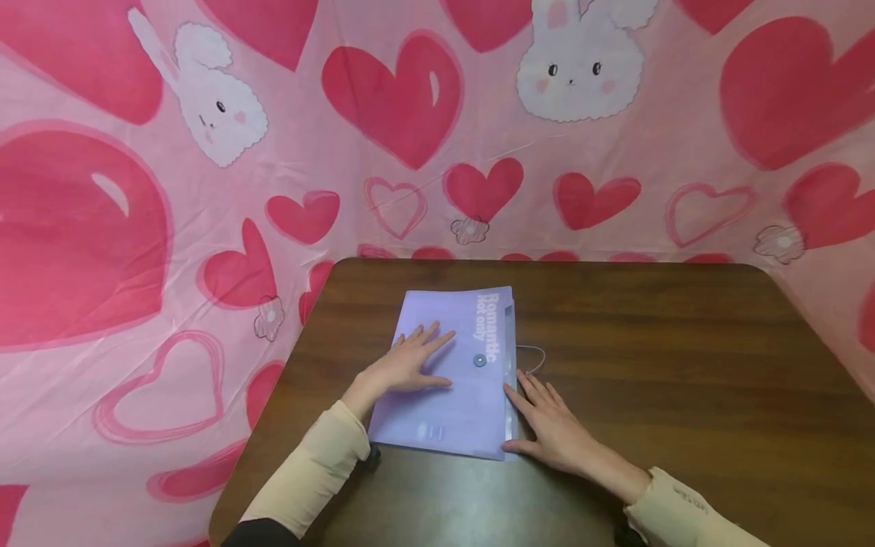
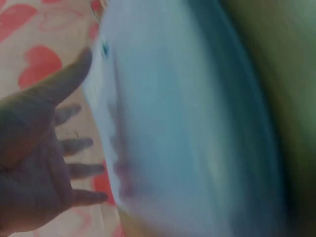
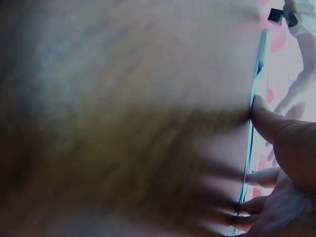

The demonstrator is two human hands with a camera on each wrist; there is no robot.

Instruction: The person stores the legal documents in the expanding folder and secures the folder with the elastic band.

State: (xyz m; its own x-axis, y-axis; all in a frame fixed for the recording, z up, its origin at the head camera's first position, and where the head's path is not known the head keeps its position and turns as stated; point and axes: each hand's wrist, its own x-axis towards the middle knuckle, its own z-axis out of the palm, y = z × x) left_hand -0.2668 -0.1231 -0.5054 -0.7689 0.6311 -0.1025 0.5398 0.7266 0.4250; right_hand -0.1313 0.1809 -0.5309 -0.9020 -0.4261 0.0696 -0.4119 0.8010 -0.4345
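A lavender file folder (image 1: 444, 410) with white lettering and a round button lies on the table. My left hand (image 1: 408, 361) is over its left half with fingers spread and straight; in the left wrist view the left hand (image 2: 39, 158) appears just above the folder's surface (image 2: 148, 123). Along the folder's right edge, my right hand (image 1: 557, 429) touches the side with thumb and fingertips, fingers extended. The right wrist view shows the right hand (image 3: 291, 163) against the folder's thin edge (image 3: 251, 128). A thin elastic cord (image 1: 536, 349) loops out from that edge.
The folder lies on a dark brown wooden table (image 1: 656, 342) with rounded corners. Behind it and at the left hangs a pink cloth (image 1: 307, 137) printed with hearts and rabbits. Both forearms wear beige sleeves (image 1: 321, 456).
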